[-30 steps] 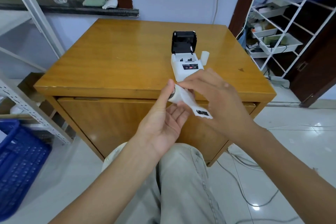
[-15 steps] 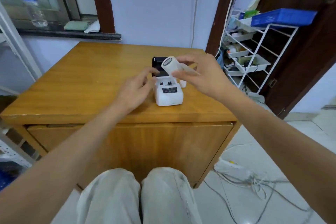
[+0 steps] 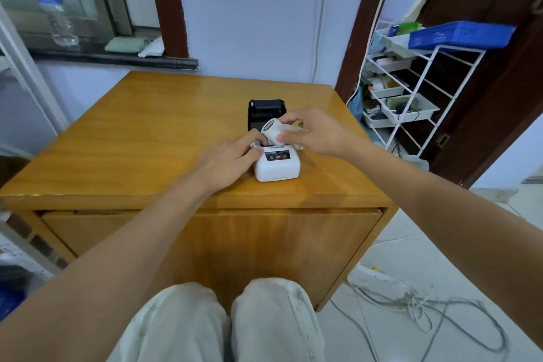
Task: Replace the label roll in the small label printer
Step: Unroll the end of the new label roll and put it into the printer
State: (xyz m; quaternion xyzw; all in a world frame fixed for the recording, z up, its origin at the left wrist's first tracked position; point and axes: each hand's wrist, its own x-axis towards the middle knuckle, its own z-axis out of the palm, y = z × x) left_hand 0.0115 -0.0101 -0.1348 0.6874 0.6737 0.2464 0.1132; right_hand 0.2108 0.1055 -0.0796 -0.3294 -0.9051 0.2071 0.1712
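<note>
Wooden table [image 3: 141, 138], glossy orange-brown top, set against a pale blue wall [image 3: 252, 9]; window sill [image 3: 117, 57] at back left carries a water bottle [image 3: 54, 9]; white wire rack [image 3: 411, 91] with a blue tray [image 3: 461, 34] at right; loose cables [image 3: 426, 306] on the tiled floor. Small white printer [image 3: 277, 166] near the table's front edge, black lid [image 3: 266, 112] raised. Right hand [image 3: 317, 134]: fingers clamped on the label roll [image 3: 273, 131], held just above the open bay. Left hand [image 3: 232, 159]: fingers together, touching the printer's left side.

Glossy varnished wood table [image 3: 152, 132]; smooth, seemingly plastic white printer [image 3: 277, 169]; matt white paper roll [image 3: 271, 131].
</note>
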